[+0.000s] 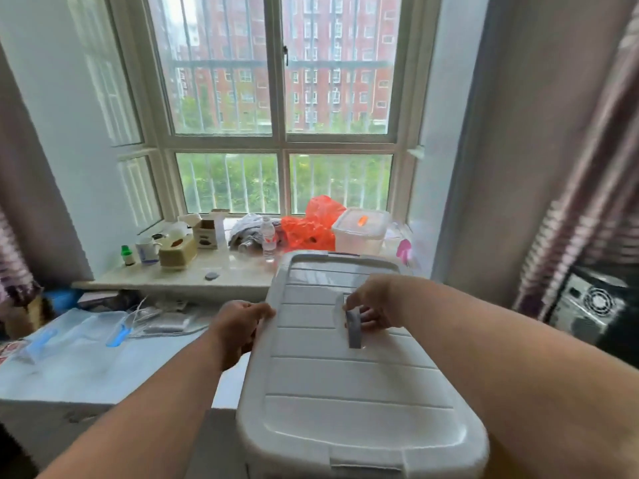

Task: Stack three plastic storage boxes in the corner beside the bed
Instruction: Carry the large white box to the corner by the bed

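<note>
Two hands are on one box (345, 368), which stands low in front of me, just short of the sill (179, 281) and right of the bed (86, 371). My left hand (238, 326) is curled over the lid's left rim, fingers wrapped under the edge. My right hand (373, 302) is closed around the grey handle (353, 328) in the lid's centre, fingers tucked beneath it.

Procedure, as I judge it: keep the handle grip as the load point and the rim grip as the steadying point. Keep the lid level, since a tilt toward the rim side would swing the far end into the sill. Square the edges to the wall before letting go.

Count: one white box under my grip. One smaller clear tub (359, 229) with an orange latch sits beyond the handle on the sill. Whether other boxes lie beneath mine, I cannot tell. One bottle (269, 238) and one mug (147, 248) stand beyond the rim hand.
</note>
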